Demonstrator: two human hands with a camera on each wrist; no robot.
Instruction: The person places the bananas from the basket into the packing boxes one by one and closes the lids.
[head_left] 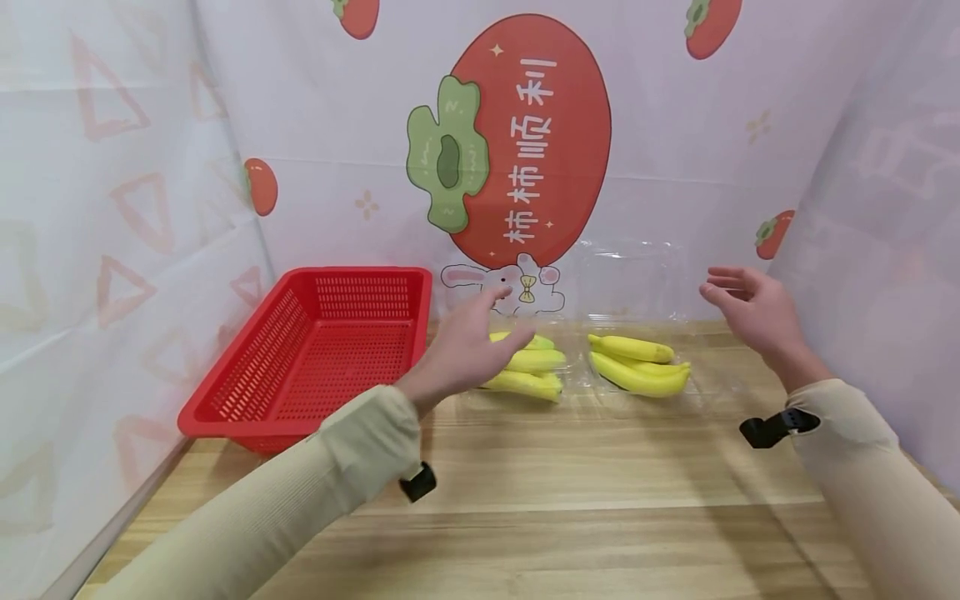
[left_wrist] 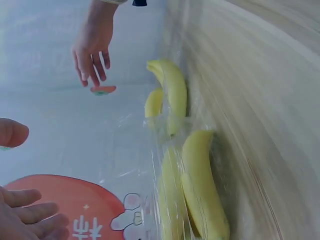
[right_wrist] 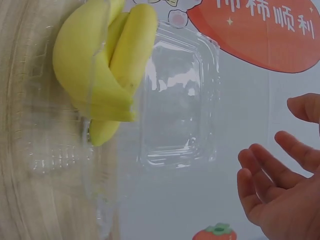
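Observation:
My left hand (head_left: 467, 350) is held with its fingers apart over yellow bananas (head_left: 536, 361) in a clear plastic clamshell box, partly hiding them in the head view. To its right, a second clear box holds more bananas (head_left: 641, 379); its lid (right_wrist: 175, 105) stands raised behind them. My right hand (head_left: 765, 317) hovers off to the right of this second box, fingers loosely bent with nothing in them. In the left wrist view, both groups of bananas (left_wrist: 202, 185) lie in a row, and part of the left hand (left_wrist: 30, 220) shows at the lower left.
A red perforated plastic basket (head_left: 427, 304) stands at the left, beside the left forearm. Behind the boxes hangs a printed cloth (head_left: 660, 125), with more cloth along both sides. The wooden table (head_left: 570, 500) extends in front.

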